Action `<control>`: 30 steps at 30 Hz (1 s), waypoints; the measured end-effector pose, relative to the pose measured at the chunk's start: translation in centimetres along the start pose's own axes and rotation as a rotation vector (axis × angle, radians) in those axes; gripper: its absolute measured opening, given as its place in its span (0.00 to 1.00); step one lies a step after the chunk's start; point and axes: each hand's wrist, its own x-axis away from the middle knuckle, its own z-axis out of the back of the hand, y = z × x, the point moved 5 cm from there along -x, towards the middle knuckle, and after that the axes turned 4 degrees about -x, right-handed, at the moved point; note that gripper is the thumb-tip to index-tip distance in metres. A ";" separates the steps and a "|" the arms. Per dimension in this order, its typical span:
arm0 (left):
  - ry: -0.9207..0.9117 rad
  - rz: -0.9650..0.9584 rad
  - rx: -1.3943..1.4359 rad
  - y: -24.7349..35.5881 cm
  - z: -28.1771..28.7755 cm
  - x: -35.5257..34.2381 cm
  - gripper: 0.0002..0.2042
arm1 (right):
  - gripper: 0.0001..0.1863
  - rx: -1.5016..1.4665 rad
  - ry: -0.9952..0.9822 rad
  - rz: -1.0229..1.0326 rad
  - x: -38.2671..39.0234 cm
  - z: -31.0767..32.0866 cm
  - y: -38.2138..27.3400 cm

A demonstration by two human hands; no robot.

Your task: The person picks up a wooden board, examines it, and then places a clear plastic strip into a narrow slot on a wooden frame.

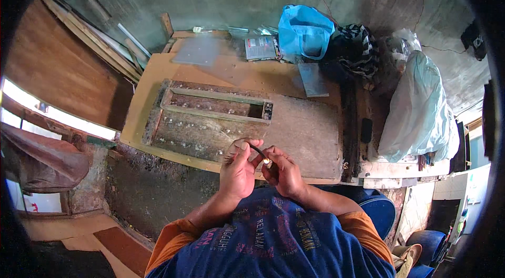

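Observation:
My left hand (238, 170) is closed, pinching a thin dark cord-like strip (256, 149) between thumb and fingers. The strip curves over toward my right hand (284, 173), which is closed as well. A small bright yellow-white glow, like the flame of a lighter (268, 163), shows at the right fingertips, close to the strip's lower end. Most of what the right hand grips is hidden by its fingers. Both hands are held close together in front of my chest, above the near edge of the worn wooden board (310, 141).
A long narrow wooden frame (215, 112) lies on the board. Behind it are a grey sheet (197, 50), a flat printed pack (260, 48), a blue bag (305, 31) and a clear packet (313, 79). A white plastic-covered bundle (418, 109) stands at right, a blue chair (379, 212) nearer.

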 end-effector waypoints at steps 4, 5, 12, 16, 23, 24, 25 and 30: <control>0.013 0.015 0.026 0.0 -0.1 -0.1 0.06 | 0.10 -0.037 0.007 0.000 -0.2 0.4 0.2; 0.009 0.006 0.021 0.0 -0.1 -0.1 0.06 | 0.10 -0.038 0.006 0.000 -0.2 0.4 0.3; 0.027 0.010 0.023 -0.1 0.0 -0.2 0.06 | 0.10 -0.004 0.020 -0.012 -0.3 0.6 0.3; 0.024 0.013 0.014 0.1 -0.1 -0.3 0.07 | 0.11 -0.003 0.025 -0.010 -0.3 0.4 0.1; 0.056 0.035 0.035 0.1 0.2 -0.4 0.05 | 0.11 0.008 0.053 -0.024 -0.5 0.5 0.2; 0.057 0.035 0.036 0.1 0.2 -0.4 0.05 | 0.11 0.019 0.037 -0.031 -0.6 0.7 0.2; 0.058 0.029 0.038 0.0 0.2 -0.4 0.05 | 0.11 0.029 0.020 -0.037 -0.6 0.7 0.2; 0.072 0.037 0.040 0.1 0.1 -0.4 0.04 | 0.10 0.004 0.081 -0.081 -0.5 0.4 0.1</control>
